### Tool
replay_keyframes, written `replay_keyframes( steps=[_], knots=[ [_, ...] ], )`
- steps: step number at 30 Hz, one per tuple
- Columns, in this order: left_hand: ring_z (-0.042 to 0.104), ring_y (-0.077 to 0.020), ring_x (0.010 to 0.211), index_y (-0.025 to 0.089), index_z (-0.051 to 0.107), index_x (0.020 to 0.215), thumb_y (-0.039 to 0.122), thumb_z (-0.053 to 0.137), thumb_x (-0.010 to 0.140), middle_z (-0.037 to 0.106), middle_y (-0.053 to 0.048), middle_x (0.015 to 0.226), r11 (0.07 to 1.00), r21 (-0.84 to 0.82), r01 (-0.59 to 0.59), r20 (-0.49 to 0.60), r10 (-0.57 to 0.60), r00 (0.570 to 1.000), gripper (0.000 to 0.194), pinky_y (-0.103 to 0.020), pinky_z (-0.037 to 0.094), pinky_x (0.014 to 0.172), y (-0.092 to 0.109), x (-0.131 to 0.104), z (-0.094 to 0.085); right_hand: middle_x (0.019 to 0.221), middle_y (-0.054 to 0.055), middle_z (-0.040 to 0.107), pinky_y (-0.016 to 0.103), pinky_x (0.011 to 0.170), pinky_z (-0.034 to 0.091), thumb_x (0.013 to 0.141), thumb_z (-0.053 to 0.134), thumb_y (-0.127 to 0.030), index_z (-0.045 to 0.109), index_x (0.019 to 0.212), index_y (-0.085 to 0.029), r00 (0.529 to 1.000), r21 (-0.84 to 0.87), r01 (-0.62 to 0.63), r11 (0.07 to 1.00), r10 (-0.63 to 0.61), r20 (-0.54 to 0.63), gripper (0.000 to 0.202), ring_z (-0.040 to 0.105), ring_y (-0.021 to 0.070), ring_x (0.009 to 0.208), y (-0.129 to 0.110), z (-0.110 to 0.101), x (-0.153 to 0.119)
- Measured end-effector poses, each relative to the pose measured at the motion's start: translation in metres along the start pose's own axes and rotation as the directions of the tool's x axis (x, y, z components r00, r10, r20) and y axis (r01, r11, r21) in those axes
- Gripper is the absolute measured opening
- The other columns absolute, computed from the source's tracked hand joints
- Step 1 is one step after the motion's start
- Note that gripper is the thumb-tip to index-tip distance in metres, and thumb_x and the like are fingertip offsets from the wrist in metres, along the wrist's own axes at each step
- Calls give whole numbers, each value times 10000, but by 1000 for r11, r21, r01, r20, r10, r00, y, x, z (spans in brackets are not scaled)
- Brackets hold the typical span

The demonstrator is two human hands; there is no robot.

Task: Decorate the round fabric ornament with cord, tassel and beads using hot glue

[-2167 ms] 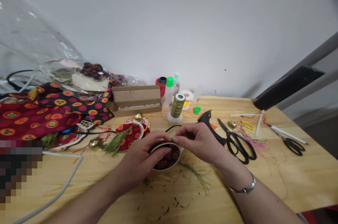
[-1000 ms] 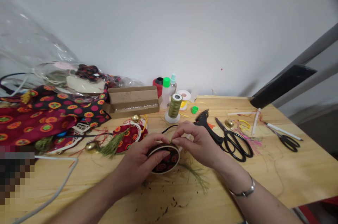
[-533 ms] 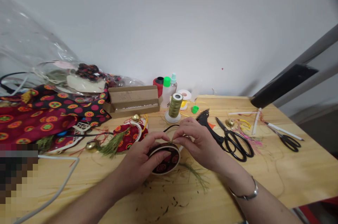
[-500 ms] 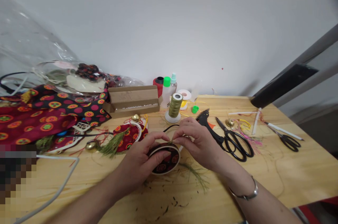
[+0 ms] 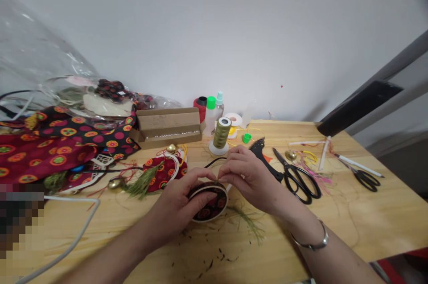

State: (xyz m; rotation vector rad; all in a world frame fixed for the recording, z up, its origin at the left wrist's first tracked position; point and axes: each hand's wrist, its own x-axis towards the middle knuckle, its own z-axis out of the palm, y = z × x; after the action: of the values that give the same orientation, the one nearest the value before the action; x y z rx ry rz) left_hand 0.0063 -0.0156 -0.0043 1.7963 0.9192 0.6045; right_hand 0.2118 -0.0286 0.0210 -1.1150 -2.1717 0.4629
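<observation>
My left hand (image 5: 187,201) grips a round, fabric-covered hoop (image 5: 214,208) with a pale rim and dark flowered cloth, its thumb lying across the face. At the hoop's top edge my right hand (image 5: 242,177) is closed in a pinch, fingertips meeting near the left index finger. What the pinch holds is too small to make out, perhaps a thread end. A green tassel (image 5: 249,224) lies on the table just right of the hoop. Behind the hands stands a spool of olive thread (image 5: 222,134).
A black glue gun (image 5: 267,159) and large black scissors (image 5: 297,181) lie to the right, smaller scissors (image 5: 364,180) farther off. On the left are a cardboard box (image 5: 169,128), flowered fabric (image 5: 50,146) and another tasselled hoop (image 5: 163,170). Dark scraps (image 5: 210,266) litter the front.
Hardly anything differs. My right hand's fingers have shifted slightly at the hoop's top edge; the hoop stays in my left hand.
</observation>
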Motion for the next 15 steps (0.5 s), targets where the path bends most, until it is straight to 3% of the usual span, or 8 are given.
replay_keyframes(
  steps=[15],
  knots=[
    [669,-146,779,249,603,962,275,562,857,719,36,870,997,75,-19,1,19,1000,115,-231,502,711,2,1,0,798,3,595,329,819,372,908,564,-134,621,814,-197,998,-44,23,999,-21,60,127,463,174,900,-1,-5,-1]
  ],
)
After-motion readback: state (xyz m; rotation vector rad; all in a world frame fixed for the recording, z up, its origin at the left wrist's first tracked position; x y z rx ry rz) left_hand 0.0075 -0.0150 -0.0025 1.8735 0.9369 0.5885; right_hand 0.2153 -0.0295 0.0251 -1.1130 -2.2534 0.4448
